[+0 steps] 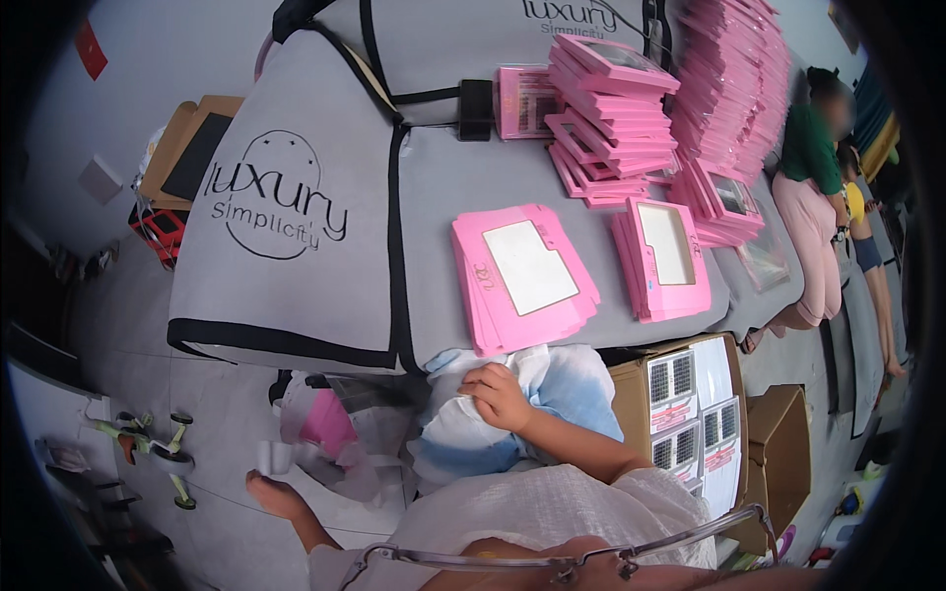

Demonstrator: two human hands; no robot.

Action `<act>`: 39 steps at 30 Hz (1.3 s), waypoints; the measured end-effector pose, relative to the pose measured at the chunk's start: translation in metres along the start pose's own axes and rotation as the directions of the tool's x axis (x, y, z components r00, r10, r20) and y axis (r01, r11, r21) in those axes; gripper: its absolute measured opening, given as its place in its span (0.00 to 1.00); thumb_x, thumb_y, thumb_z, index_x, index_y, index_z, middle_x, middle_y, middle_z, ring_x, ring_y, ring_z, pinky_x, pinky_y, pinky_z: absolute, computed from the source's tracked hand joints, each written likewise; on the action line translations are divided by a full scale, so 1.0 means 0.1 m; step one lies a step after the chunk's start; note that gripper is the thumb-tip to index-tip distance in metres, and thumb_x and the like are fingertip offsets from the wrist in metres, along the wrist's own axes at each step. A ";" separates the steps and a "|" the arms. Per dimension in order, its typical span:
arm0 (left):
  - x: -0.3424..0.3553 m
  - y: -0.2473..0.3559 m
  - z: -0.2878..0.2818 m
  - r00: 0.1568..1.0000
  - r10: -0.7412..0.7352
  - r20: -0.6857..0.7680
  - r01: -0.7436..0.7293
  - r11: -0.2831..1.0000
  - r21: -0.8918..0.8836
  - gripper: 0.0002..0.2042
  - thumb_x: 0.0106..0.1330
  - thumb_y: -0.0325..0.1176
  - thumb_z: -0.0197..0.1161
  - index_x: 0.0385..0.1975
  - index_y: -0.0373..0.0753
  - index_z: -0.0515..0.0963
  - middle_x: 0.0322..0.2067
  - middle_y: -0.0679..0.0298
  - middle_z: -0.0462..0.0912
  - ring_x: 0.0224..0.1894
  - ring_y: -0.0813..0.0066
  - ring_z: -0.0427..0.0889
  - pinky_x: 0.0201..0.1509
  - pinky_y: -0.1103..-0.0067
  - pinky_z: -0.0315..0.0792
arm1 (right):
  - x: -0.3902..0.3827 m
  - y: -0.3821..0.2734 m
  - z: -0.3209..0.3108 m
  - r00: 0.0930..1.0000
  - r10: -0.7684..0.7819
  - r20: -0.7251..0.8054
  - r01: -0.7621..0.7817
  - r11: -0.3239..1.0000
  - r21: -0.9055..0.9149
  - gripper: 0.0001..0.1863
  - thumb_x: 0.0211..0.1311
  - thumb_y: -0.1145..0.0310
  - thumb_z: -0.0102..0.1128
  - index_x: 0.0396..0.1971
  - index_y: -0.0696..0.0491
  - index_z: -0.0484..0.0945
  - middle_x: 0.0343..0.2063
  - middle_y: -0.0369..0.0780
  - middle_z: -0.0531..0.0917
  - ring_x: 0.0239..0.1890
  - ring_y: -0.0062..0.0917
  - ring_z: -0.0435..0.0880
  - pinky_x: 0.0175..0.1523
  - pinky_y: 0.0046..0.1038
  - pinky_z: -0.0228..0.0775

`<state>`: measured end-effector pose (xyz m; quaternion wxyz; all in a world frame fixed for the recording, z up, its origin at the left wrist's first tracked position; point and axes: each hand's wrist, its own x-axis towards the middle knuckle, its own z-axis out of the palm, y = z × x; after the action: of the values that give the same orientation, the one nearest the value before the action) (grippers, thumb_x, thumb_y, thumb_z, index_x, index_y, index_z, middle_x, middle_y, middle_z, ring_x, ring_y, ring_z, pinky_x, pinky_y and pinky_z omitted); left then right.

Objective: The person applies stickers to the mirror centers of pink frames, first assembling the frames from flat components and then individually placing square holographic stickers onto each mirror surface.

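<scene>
Right now we have a soft white-and-blue cloth (567,389) bunched over our lap, at the near edge of the table, and our right hand (498,396) lies on it, fingers loosely bent; whether they pinch any of the fabric, we cannot tell. Over to the near left, our left hand (279,495) sits low, fingertips just beside a small white cylindrical thing (276,456); we cannot tell if they touch it. Between the two hands, a clear plastic bag with bright pink material (330,422) slumps by the floor.

Straight ahead, on the grey fabric-covered tabletop (434,197), we get a fanned stack of pink cards with a white window (532,261), and to its right a smaller pink stack with a cream window (665,251). Farther back rises a leaning pile of pink frames (616,123). Near right, an open brown cardboard box (631,399) carries black-gridded packets (675,379); far right, a person in a green top (813,148) stands.
</scene>
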<state>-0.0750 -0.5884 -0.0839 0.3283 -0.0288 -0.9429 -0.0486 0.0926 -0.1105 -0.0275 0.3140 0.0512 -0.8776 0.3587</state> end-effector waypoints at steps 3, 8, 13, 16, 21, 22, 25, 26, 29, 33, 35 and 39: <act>0.36 0.40 -0.59 0.958 0.133 -0.252 -0.161 0.983 -0.094 0.09 0.61 0.19 0.51 0.40 0.31 0.69 0.45 0.48 0.75 0.46 0.49 0.76 0.49 0.63 0.71 | -0.02 0.00 -0.03 1.000 0.025 0.012 -0.026 0.999 0.044 0.14 0.46 0.78 0.53 0.35 0.52 0.78 0.39 0.38 0.76 0.40 0.34 0.75 0.48 0.34 0.65; 0.89 1.50 -1.65 0.723 0.278 -0.632 -0.506 0.837 -0.211 0.09 0.59 0.23 0.56 0.39 0.34 0.68 0.40 0.52 0.77 0.44 0.52 0.76 0.49 0.61 0.71 | 0.01 -0.10 -0.10 0.992 0.111 0.063 -0.121 0.976 0.179 0.16 0.47 0.79 0.53 0.38 0.53 0.78 0.40 0.40 0.77 0.44 0.38 0.74 0.52 0.36 0.65; 1.05 2.81 -2.06 0.740 0.442 -0.507 -0.662 0.348 -0.664 0.10 0.56 0.29 0.61 0.36 0.39 0.71 0.37 0.58 0.80 0.41 0.55 0.78 0.48 0.64 0.71 | 0.21 -0.40 -0.49 0.983 0.138 0.121 -0.183 0.663 0.726 0.28 0.58 0.77 0.50 0.61 0.52 0.62 0.57 0.44 0.69 0.63 0.37 0.64 0.67 0.36 0.51; 1.11 3.71 -1.91 0.746 0.507 -0.432 -0.590 0.200 -0.782 0.11 0.49 0.20 0.60 0.34 0.36 0.77 0.35 0.58 0.81 0.40 0.58 0.80 0.47 0.67 0.71 | 0.21 -0.39 -0.69 0.994 0.088 0.071 -0.098 0.360 0.928 0.36 0.66 0.69 0.48 0.69 0.53 0.43 0.66 0.46 0.59 0.70 0.35 0.53 0.72 0.36 0.37; 0.99 4.58 -1.82 0.867 0.455 -0.202 -0.242 0.030 -0.970 0.07 0.52 0.17 0.60 0.31 0.33 0.76 0.31 0.56 0.81 0.36 0.61 0.80 0.44 0.74 0.72 | 0.11 -0.40 -1.11 0.968 0.250 0.020 -0.126 0.418 0.900 0.36 0.62 0.67 0.55 0.66 0.55 0.48 0.57 0.46 0.68 0.64 0.33 0.63 0.67 0.35 0.48; 0.94 4.63 -1.82 0.869 0.455 -0.195 -0.222 0.006 -0.975 0.09 0.51 0.16 0.60 0.31 0.34 0.77 0.31 0.56 0.81 0.36 0.58 0.80 0.42 0.73 0.73 | 0.10 -0.42 -1.22 0.956 0.292 -0.003 -0.136 0.454 0.880 0.36 0.61 0.67 0.57 0.66 0.55 0.51 0.55 0.46 0.71 0.62 0.32 0.66 0.66 0.34 0.52; 0.83 4.70 -1.83 0.867 0.483 -0.122 -0.135 -0.009 -0.991 0.08 0.52 0.16 0.61 0.31 0.34 0.77 0.31 0.56 0.81 0.35 0.62 0.81 0.41 0.75 0.73 | -0.05 -0.34 -1.39 0.781 0.584 -0.222 -0.234 0.602 0.763 0.46 0.50 0.55 0.70 0.63 0.55 0.53 0.54 0.45 0.67 0.61 0.32 0.65 0.65 0.35 0.54; 0.79 4.71 -1.84 0.855 0.513 -0.069 -0.072 -0.014 -0.997 0.07 0.54 0.17 0.61 0.32 0.33 0.76 0.31 0.58 0.81 0.35 0.67 0.80 0.41 0.77 0.72 | -0.06 -0.30 -1.43 0.737 0.591 -0.328 -0.256 0.693 0.674 0.49 0.48 0.52 0.72 0.63 0.55 0.52 0.55 0.45 0.66 0.62 0.32 0.64 0.65 0.36 0.53; 0.73 4.73 -1.86 0.797 0.600 0.072 0.128 -0.053 -0.990 0.04 0.60 0.19 0.59 0.34 0.31 0.75 0.31 0.63 0.80 0.35 0.79 0.77 0.41 0.82 0.71 | 0.11 -0.29 -1.54 0.854 0.408 -0.323 -0.187 0.820 0.541 0.60 0.38 0.52 0.79 0.66 0.55 0.45 0.61 0.46 0.59 0.66 0.35 0.57 0.68 0.39 0.49; 0.80 4.77 -1.90 0.757 0.606 0.243 0.410 -0.151 -0.899 0.02 0.63 0.22 0.57 0.34 0.33 0.74 0.30 0.66 0.79 0.34 0.83 0.77 0.40 0.85 0.70 | 0.29 -0.45 -1.42 0.860 0.509 0.039 -0.364 0.559 0.744 0.49 0.44 0.68 0.75 0.65 0.56 0.52 0.60 0.43 0.65 0.63 0.28 0.65 0.66 0.33 0.54; 0.88 4.75 -1.90 0.787 0.554 0.272 0.440 -0.194 -0.877 0.01 0.67 0.23 0.54 0.35 0.34 0.73 0.31 0.68 0.78 0.34 0.85 0.76 0.40 0.86 0.69 | 0.28 -0.44 -1.37 0.859 0.497 0.123 -0.403 0.507 0.762 0.38 0.52 0.77 0.66 0.62 0.57 0.58 0.54 0.40 0.74 0.56 0.22 0.73 0.61 0.26 0.62; 1.03 4.67 -1.77 0.851 0.453 0.264 0.393 -0.218 -0.893 0.02 0.69 0.24 0.52 0.36 0.34 0.71 0.31 0.66 0.78 0.33 0.85 0.76 0.37 0.85 0.69 | 0.30 -0.47 -1.47 0.854 0.516 0.074 -0.158 0.121 0.980 0.33 0.58 0.79 0.56 0.63 0.56 0.56 0.53 0.43 0.76 0.54 0.22 0.74 0.58 0.25 0.65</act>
<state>-0.0065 -0.1414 0.1523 -0.0922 -0.3106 -0.5817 -0.7462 0.1593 -0.0440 0.0980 0.2430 -0.0198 -0.3883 0.8887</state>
